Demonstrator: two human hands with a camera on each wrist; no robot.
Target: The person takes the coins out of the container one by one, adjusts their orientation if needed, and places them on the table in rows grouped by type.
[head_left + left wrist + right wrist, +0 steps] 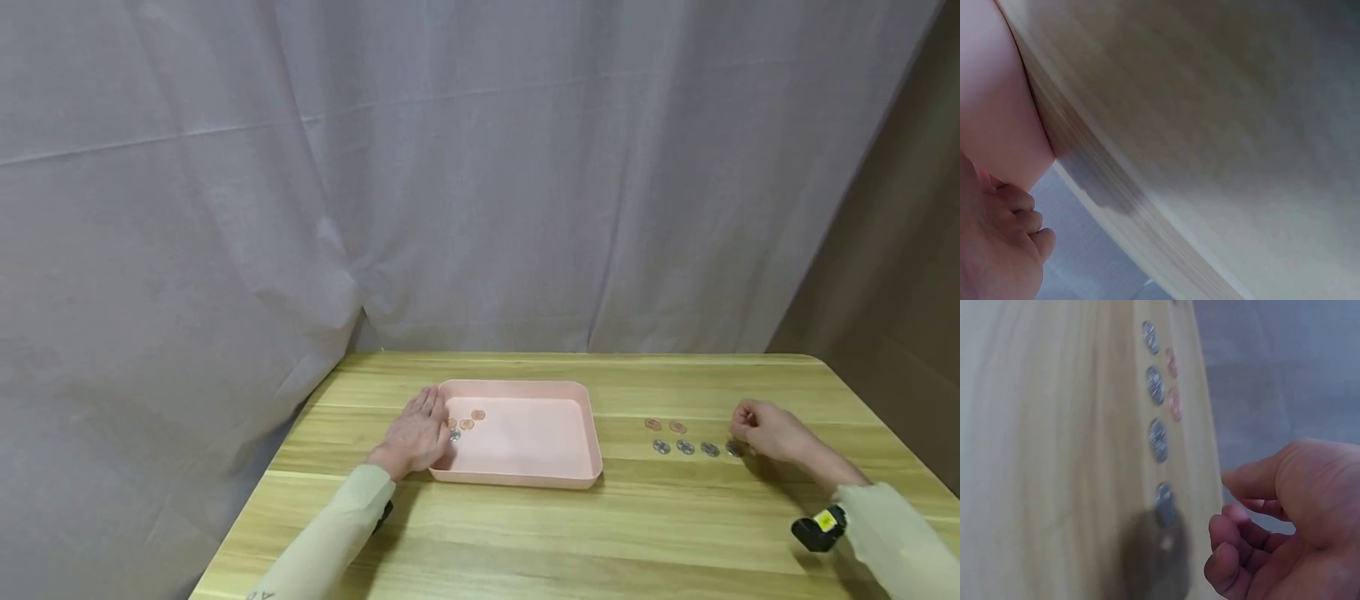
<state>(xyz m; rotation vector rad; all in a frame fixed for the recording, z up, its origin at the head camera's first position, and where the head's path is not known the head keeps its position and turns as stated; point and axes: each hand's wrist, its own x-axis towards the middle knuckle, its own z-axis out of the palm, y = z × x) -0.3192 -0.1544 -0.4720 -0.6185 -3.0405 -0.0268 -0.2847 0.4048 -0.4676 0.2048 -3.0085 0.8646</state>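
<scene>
My left hand (420, 432) lies over the left rim of a shallow pink tray (517, 481), its fingers extended together along that side. In the left wrist view its fingertips meet the tray wall (1004, 137). Several coins lie inside the tray beside this hand: copper ones (478, 415) and a silver one (455, 435). Over the table at right, my right hand (772, 429) is just above the end silver coin (734, 448). Its fingers (1225, 556) are loosely bent, and a gap shows between thumb and index finger with nothing in it.
Right of the tray, several silver coins (686, 447) form a row, with two copper coins (665, 426) behind them. The wooden table (510, 542) ends at a grey curtain (487, 208). Dark wrist cameras sit on both sleeves (330, 533).
</scene>
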